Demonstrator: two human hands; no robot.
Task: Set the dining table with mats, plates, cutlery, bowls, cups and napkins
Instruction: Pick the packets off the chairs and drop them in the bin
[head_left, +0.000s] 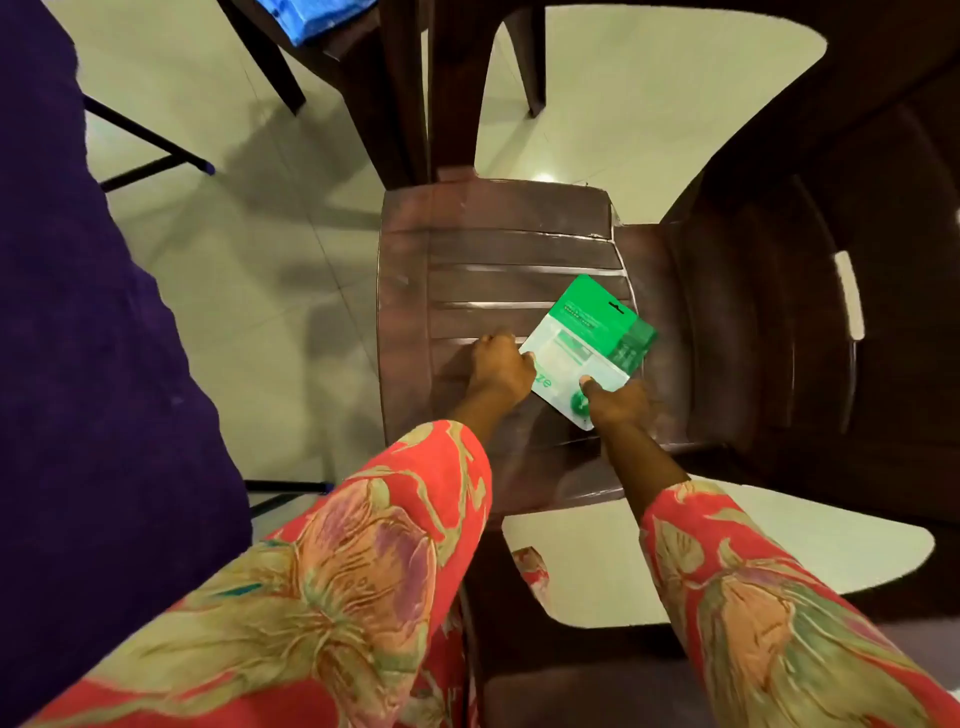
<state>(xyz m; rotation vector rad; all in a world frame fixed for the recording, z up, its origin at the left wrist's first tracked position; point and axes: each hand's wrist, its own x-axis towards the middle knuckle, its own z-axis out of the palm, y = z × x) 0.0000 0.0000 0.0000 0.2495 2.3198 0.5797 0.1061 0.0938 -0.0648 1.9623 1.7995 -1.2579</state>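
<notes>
On brown plastic chair seat (493, 249), green-and-white packet (587, 348) lying flat, likely napkins. Left hand (498, 369) pinching packet's left edge; right hand (618, 405) gripping lower corner, thumb pressing on top. Packet sitting near seat's right side; glossy film possibly slipping from fingers, dropping to tiled floor (208, 291) during lifting.

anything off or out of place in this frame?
Mildly odd: the green-and-white packet lies skewed across the brown plastic chair seat rather than on a table. Both hands hold it, left hand at its left edge, right hand at its near corner. No spill or damage shows.
</notes>
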